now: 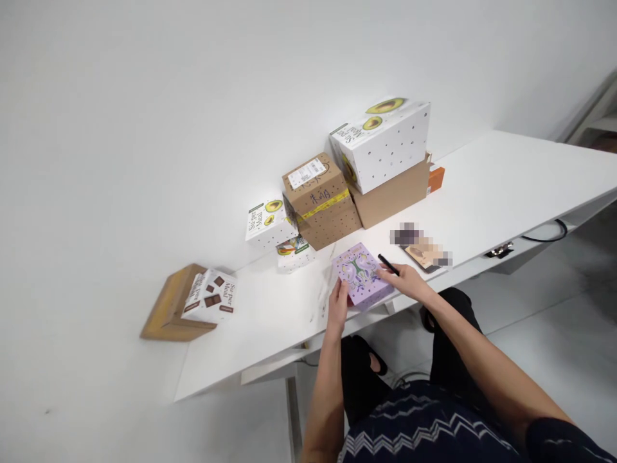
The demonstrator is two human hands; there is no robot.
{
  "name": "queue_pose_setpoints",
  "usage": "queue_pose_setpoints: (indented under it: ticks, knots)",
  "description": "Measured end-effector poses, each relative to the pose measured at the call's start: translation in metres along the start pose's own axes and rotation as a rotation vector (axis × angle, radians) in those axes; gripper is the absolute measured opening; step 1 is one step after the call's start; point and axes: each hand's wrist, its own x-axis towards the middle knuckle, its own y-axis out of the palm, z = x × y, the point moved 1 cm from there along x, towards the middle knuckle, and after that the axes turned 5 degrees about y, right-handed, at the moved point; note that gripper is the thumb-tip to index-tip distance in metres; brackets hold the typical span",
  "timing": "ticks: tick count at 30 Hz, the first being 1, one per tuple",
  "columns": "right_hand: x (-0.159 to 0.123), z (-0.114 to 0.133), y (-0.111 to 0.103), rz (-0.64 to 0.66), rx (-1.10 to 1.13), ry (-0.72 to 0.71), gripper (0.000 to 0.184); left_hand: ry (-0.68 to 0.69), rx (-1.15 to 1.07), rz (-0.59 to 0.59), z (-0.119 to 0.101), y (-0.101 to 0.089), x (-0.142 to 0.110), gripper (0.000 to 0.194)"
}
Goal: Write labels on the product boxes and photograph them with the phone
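A small purple box (358, 275) with a green and purple printed pattern is tilted near the front edge of the table. My left hand (339, 303) grips its lower left side, fingers closed on it. A slim black pen (388, 264) pokes up out of my right hand (405, 281), whose fingers also rest against the box's right side. Just beyond my right hand a partly blurred-out card or booklet (420, 249) lies flat on the white table (501, 193).
Behind stand a brown taped carton (325, 206) and a white avocado-print box (390, 148) on a long brown carton (393, 193). An orange box (436, 179) pokes out behind. Smaller avocado box (271, 222) is left; chocolate-print box (212, 297) leans by a brown box (168, 308).
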Motion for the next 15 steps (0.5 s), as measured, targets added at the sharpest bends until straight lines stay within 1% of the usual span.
queue_pose_setpoints:
  ticks: [1, 3, 6, 8, 11, 13, 15]
  knots:
    - [0.002, 0.003, 0.002, 0.010, 0.020, -0.049, 0.051, 0.061, 0.017, -0.006, -0.005, 0.000, 0.001, 0.059]
    - [0.006, 0.006, 0.004, 0.021, 0.089, -0.154, 0.052, 0.154, 0.032, -0.026, -0.011, 0.000, 0.003, 0.063]
    - [0.009, 0.006, 0.005, 0.038, 0.210, -0.248, 0.052, 0.221, 0.020, -0.034, -0.008, 0.003, 0.005, 0.073]
    - [0.010, 0.001, 0.006, 0.018, 0.209, -0.245, 0.049, 0.259, 0.016, -0.053, 0.001, 0.007, 0.006, 0.074]
    - [0.010, -0.009, 0.008, -0.023, 0.168, -0.219, 0.044, 0.266, 0.016, -0.105, 0.014, 0.014, 0.002, 0.073]
    - [0.008, -0.014, 0.009, -0.024, 0.183, -0.224, 0.042, 0.269, 0.006, -0.127, 0.015, 0.018, -0.004, 0.074]
    - [0.005, -0.016, 0.008, -0.014, 0.208, -0.238, 0.041, 0.290, -0.026, -0.128, 0.010, 0.020, -0.011, 0.072]
